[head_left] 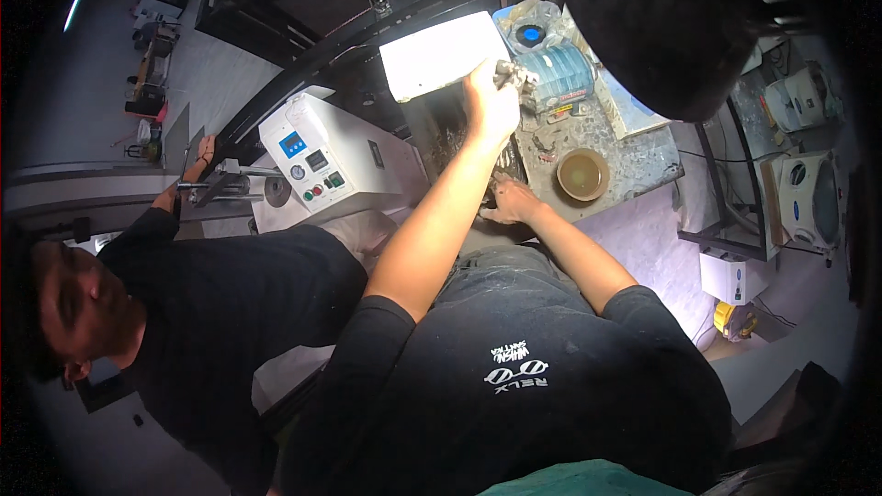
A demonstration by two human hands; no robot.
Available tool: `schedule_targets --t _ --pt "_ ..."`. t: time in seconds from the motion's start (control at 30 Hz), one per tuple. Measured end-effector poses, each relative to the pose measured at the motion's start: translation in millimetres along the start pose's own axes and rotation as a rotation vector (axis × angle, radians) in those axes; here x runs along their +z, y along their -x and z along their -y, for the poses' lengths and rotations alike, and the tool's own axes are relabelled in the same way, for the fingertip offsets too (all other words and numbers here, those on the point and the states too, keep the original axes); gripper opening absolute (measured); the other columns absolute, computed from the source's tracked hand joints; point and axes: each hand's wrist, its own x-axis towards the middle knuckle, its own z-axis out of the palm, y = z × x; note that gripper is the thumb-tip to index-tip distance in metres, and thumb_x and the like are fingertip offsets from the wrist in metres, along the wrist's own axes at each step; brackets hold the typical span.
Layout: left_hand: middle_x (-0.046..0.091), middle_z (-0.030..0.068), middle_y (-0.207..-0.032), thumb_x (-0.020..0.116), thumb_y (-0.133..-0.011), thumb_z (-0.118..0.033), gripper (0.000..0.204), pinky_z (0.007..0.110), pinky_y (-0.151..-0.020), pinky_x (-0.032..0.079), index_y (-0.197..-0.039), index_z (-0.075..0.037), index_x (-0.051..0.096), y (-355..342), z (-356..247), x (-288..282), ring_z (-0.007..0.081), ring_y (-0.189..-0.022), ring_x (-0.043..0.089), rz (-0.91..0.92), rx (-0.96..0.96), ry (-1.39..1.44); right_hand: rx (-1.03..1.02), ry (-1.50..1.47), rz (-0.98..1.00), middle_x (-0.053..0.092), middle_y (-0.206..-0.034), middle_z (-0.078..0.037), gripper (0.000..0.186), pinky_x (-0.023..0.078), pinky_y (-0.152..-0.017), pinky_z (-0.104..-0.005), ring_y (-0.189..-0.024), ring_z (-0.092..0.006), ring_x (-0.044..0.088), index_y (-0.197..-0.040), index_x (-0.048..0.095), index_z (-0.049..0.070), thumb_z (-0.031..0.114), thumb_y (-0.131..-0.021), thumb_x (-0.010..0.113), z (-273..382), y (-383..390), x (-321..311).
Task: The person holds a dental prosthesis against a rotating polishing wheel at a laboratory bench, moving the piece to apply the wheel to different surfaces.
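My left hand [491, 103] is raised far out over the workbench, beside a brightly lit white box [439, 53]. Its fingers pinch a small pale grey lumpy piece [513, 72]. My right hand [508, 202] lies lower, at the near edge of the speckled grey bench top [634, 161], with its fingers curled toward a dark gap. Whether it holds anything is hidden. Both forearms are bare below black sleeves.
A white machine [317, 161] with a blue display, a gauge and green and red buttons stands to the left. A person in a black shirt [211, 312] works beside it. On the bench are a brown bowl [582, 174] and a blue-lidded clear container [560, 73]. A black lamp head [661, 28] hangs above.
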Motion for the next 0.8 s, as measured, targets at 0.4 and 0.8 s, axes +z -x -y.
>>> schedule_targets --t 0.4,0.8 --pt "0.062 0.0112 -0.071 0.049 -0.081 0.013 0.011 0.026 -0.056 0.049 -0.076 0.002 0.052 6.3 -23.7 27.3 0.0149 -0.061 0.06 0.011 -0.047 0.239 0.029 0.071 -0.015 0.037 -0.133 -0.03 0.083 0.034 -0.102 -0.0389 -0.123 -0.0377 0.04 -0.123 0.044 -0.011 0.049 -0.069 0.063 3.9 20.7 -7.2" --pt "0.059 0.0066 -0.069 0.047 -0.074 0.014 0.015 0.026 -0.064 0.047 -0.077 0.002 0.055 22.8 32.9 -17.3 0.013 -0.069 0.058 -0.059 0.166 -0.277 -0.083 0.228 0.155 0.037 -0.132 -0.03 0.085 0.035 -0.101 -0.0394 -0.121 -0.0373 0.042 -0.125 0.041 -0.01 0.053 -0.072 0.06 34.4 29.0 -9.6"
